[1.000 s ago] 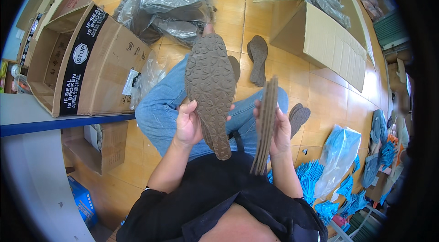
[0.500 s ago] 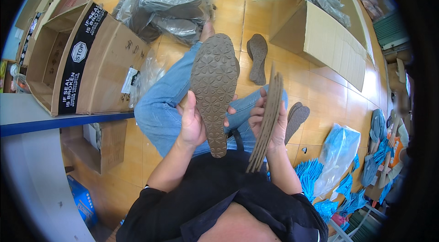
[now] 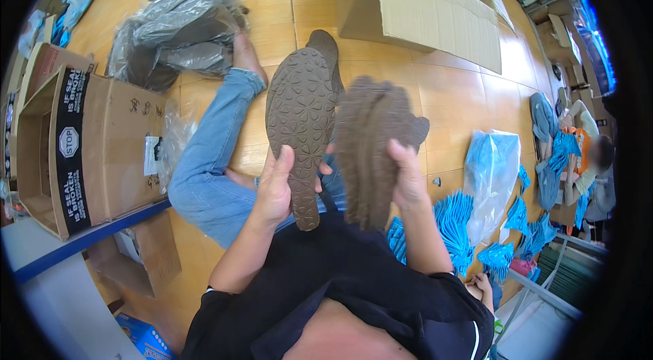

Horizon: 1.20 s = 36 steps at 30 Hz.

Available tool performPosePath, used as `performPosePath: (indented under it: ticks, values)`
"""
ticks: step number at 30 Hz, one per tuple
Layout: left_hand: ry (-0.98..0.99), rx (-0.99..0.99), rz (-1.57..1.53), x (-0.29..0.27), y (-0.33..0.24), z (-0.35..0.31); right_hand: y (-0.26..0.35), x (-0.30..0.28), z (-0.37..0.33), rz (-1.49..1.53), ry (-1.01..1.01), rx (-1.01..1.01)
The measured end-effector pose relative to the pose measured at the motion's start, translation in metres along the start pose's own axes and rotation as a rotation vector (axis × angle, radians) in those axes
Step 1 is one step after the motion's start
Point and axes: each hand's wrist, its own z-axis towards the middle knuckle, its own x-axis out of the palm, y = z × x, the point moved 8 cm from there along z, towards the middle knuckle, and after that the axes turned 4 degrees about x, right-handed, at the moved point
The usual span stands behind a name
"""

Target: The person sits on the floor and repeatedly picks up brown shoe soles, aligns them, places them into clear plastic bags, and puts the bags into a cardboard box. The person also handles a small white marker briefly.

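Two full grips: left hand (image 3: 275,186) clamps a flower-embossed shoe sole (image 3: 297,115), wide end away; right hand (image 3: 410,176), just rightward, clasps a fanned sole stack (image 3: 371,149), long axes nearly parallel!

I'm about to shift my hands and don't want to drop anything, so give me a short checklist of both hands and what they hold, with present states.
1. Left grip closed on the brown, flower-embossed sole: ok, thumb over its left edge.
2. Embossed face of that sole toward the camera: ok.
3. Right grip on the brown stack of sole-shaped pieces: ok, thumb on its right side.
4. Stack squared up: not ok, its pieces are fanned out.
5. Number of pieces in the stack: cannot tell, it is blurred.
6. Anything held behind the embossed sole: cannot tell, the front face hides it.
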Motion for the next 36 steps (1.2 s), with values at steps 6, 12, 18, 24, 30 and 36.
performPosePath:
  ticks: [6, 12, 18, 24, 30, 36]
  values:
    - [0.168, 0.013, -0.233, 0.013, -0.006, 0.017, 0.008, -0.156, -0.018, -0.197, -0.443, -0.01]
    - [0.129, -0.031, -0.274, 0.005, -0.002, 0.011, -0.009, -0.17, -0.015, -0.109, -0.495, 0.024]
    - [-0.238, 0.231, 0.098, -0.013, -0.015, 0.006, -0.019, -0.02, 0.022, 0.045, 0.149, 0.043]
    - [-0.005, 0.182, -0.105, -0.016, -0.035, -0.007, -0.047, 0.083, 0.033, 0.169, 0.462, 0.207]
    - [-0.253, 0.332, 0.159, -0.032, -0.047, -0.008, -0.068, 0.094, 0.028, 0.55, 0.379, 0.321]
    - [-0.231, 0.203, -0.035, -0.038, -0.046, -0.005, -0.072, 0.076, 0.035, 0.675, 0.377, 0.369]
